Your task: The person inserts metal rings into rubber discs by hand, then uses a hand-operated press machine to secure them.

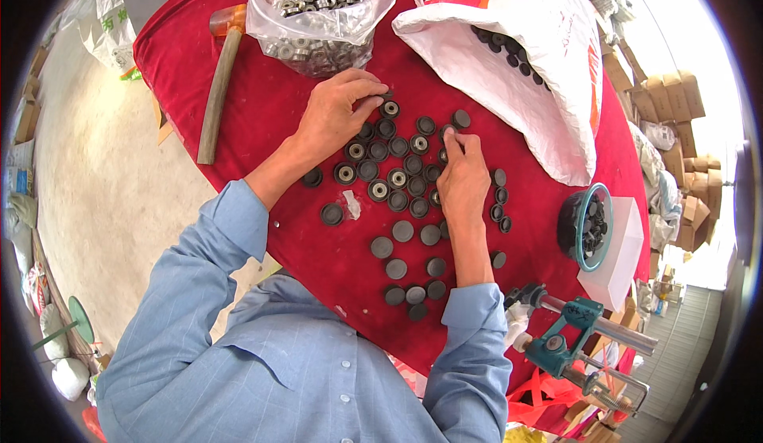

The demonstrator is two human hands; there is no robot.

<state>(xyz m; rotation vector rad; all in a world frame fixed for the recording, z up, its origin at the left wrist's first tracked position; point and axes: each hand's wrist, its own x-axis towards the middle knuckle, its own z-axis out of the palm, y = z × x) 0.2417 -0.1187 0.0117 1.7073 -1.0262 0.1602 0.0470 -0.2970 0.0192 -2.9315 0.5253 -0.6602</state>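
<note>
Black round caps lie in a cluster on the red cloth, and several have a metal bearing seated inside. At the far edge of the cluster, my left hand pinches a black cap between thumb and fingertips, just above a cap with a bearing. My right hand is at the cluster's right side. Its thumb and fingers close on another black cap, partly covered by the fingertips. Nearer to me are loose caps with their flat faces up.
A clear bag of metal bearings stands at the back beside a wooden-handled hammer. A white sack at back right spills black caps. To the right are a bowl of small black parts, a white box and a teal hand press.
</note>
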